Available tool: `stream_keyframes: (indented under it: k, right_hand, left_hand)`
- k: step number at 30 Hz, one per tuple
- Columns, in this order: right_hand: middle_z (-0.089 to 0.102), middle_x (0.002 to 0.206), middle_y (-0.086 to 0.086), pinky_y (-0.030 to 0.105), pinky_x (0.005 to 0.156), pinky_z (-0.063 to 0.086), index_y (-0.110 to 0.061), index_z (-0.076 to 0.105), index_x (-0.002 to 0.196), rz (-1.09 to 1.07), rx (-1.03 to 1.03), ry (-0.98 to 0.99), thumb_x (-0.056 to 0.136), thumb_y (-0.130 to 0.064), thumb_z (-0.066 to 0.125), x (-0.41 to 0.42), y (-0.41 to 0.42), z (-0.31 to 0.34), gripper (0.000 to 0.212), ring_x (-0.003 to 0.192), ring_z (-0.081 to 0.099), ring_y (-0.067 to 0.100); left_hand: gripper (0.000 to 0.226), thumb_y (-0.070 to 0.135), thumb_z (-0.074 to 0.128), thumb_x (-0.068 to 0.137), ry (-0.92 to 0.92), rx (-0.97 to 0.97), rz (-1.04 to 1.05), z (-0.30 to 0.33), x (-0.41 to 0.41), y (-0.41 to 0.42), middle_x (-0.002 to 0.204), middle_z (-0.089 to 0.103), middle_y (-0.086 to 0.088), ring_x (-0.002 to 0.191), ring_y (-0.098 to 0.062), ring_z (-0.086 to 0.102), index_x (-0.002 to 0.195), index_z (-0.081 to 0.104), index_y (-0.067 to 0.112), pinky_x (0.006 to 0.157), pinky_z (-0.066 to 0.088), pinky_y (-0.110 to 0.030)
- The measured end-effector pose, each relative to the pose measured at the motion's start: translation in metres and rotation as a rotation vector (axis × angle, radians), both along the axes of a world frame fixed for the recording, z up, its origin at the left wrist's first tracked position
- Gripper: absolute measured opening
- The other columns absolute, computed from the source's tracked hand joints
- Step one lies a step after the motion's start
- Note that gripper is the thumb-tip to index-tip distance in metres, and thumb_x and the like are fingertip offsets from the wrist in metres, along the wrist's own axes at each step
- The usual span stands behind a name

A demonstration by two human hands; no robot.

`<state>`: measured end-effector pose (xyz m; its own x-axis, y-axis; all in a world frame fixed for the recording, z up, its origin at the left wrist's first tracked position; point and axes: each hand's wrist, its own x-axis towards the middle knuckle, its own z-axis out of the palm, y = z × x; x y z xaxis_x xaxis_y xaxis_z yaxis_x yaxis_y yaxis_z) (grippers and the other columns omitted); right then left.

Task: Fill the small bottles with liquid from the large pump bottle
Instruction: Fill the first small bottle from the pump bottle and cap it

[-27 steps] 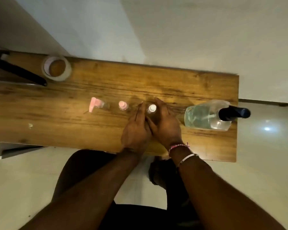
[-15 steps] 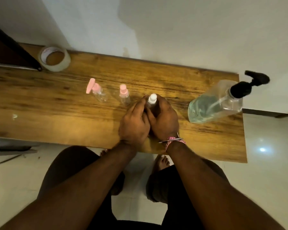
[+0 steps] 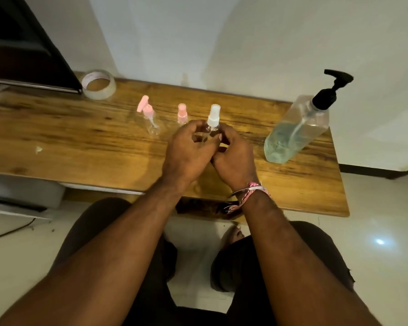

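Note:
A small clear spray bottle (image 3: 213,121) with a white top stands at the middle of the wooden table (image 3: 80,142). My left hand (image 3: 186,152) and my right hand (image 3: 233,156) curl round its body from both sides. Left of it stand a small clear bottle with a pink cap (image 3: 181,115) and a small clear bottle with a pink pump (image 3: 149,117). The large pump bottle (image 3: 297,130), clear with a black pump head, holds pale liquid to about half its height and stands on the table's right end.
A roll of clear tape (image 3: 99,84) lies at the back left near a dark panel (image 3: 21,48). A white wall runs right behind the table. Below the front edge are my knees and a pale tiled floor.
The camera has tilted up and the view has come closer. My fingers have loosened lower round the spray bottle, so more of its top shows. The other bottles stay in place.

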<state>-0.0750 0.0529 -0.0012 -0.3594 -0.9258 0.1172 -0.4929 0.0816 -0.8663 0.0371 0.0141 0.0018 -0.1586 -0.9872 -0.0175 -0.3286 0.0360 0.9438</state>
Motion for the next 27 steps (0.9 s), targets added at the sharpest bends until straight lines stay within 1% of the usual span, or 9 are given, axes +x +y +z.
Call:
stream_keyframes:
  k: [4,7,10,12,14,16,19,22,27]
  right_hand:
    - [0.071,0.119,-0.011,0.030,0.095,0.057,-0.021,0.067,0.130,0.016,0.027,-0.025,0.081,-0.004,0.070,-0.021,-0.016,0.006,0.051,0.109,0.066,0.004]
    - [0.077,0.103,-0.006,0.040,0.090,0.060,-0.017,0.074,0.117,-0.100,-0.030,-0.172,0.086,-0.002,0.060,-0.038,-0.024,0.009,0.038,0.097,0.072,0.009]
    - [0.077,0.091,-0.007,0.047,0.081,0.061,-0.020,0.078,0.104,-0.096,-0.066,-0.200,0.091,-0.016,0.061,-0.041,-0.028,0.009,0.023,0.085,0.073,0.015]
    - [0.073,0.084,-0.009,0.042,0.075,0.061,-0.024,0.076,0.092,-0.075,-0.060,-0.125,0.093,-0.034,0.067,-0.038,-0.029,0.006,0.014,0.080,0.070,0.013]
    - [0.068,0.073,-0.008,0.034,0.065,0.056,-0.022,0.071,0.080,-0.122,-0.059,-0.019,0.090,-0.051,0.068,-0.036,-0.030,0.000,0.030,0.070,0.065,0.011]
    - [0.062,0.062,-0.007,0.032,0.057,0.048,-0.018,0.065,0.068,-0.205,-0.024,0.031,0.088,-0.057,0.067,-0.037,-0.033,-0.003,0.044,0.059,0.058,0.011]
    - [0.064,0.053,0.001,0.036,0.055,0.048,-0.012,0.066,0.057,-0.191,0.240,0.021,0.089,-0.061,0.062,-0.044,-0.035,-0.004,0.059,0.054,0.061,0.019]
    - [0.070,0.061,0.009,0.040,0.063,0.051,-0.007,0.072,0.066,-0.130,0.426,-0.066,0.089,-0.053,0.061,-0.049,-0.034,-0.004,0.053,0.064,0.067,0.028]
    - [0.062,0.061,0.023,0.043,0.054,0.044,0.003,0.063,0.060,-0.152,0.321,0.012,0.081,-0.039,0.058,-0.045,-0.034,0.001,0.047,0.054,0.052,0.030]
  left_hand:
    - [0.034,0.040,0.077,0.089,-0.111,-0.016,-0.023,-0.001,-0.007,-0.014,0.100,0.073,0.014,0.091,-0.003,0.070,0.119,0.069,0.026,0.081,0.064,-0.038]
    - [0.026,0.042,0.075,0.087,-0.225,0.001,-0.090,-0.004,-0.014,-0.022,0.089,0.069,0.012,0.081,-0.005,0.066,0.107,0.065,0.029,0.072,0.059,-0.036]
    - [0.024,0.044,0.073,0.089,-0.347,0.018,-0.196,-0.005,-0.019,-0.022,0.085,0.066,0.012,0.077,-0.007,0.064,0.104,0.062,0.030,0.066,0.054,-0.034]
    - [0.029,0.048,0.071,0.091,-0.403,-0.036,-0.235,-0.004,-0.020,-0.020,0.088,0.067,0.013,0.079,-0.007,0.065,0.113,0.062,0.031,0.066,0.055,-0.033]
    - [0.034,0.049,0.070,0.092,-0.475,-0.110,-0.229,-0.003,-0.020,-0.020,0.091,0.066,0.013,0.080,-0.010,0.064,0.121,0.062,0.032,0.065,0.053,-0.031]
    - [0.028,0.045,0.071,0.090,-0.600,-0.231,-0.226,-0.004,-0.017,-0.022,0.090,0.064,0.010,0.080,-0.015,0.062,0.112,0.063,0.030,0.064,0.044,-0.030]
    - [0.022,0.038,0.072,0.088,-0.745,-0.370,-0.259,-0.006,-0.016,-0.024,0.097,0.068,0.006,0.086,-0.019,0.063,0.106,0.065,0.027,0.068,0.041,-0.031]
    - [0.023,0.038,0.073,0.088,-0.766,-0.348,-0.275,-0.009,-0.019,-0.021,0.095,0.065,0.009,0.087,-0.017,0.061,0.109,0.067,0.029,0.071,0.043,-0.031]
    - [0.012,0.037,0.072,0.086,-0.660,-0.193,-0.280,-0.010,-0.023,-0.017,0.078,0.061,0.012,0.071,-0.013,0.058,0.095,0.065,0.031,0.060,0.043,-0.028]
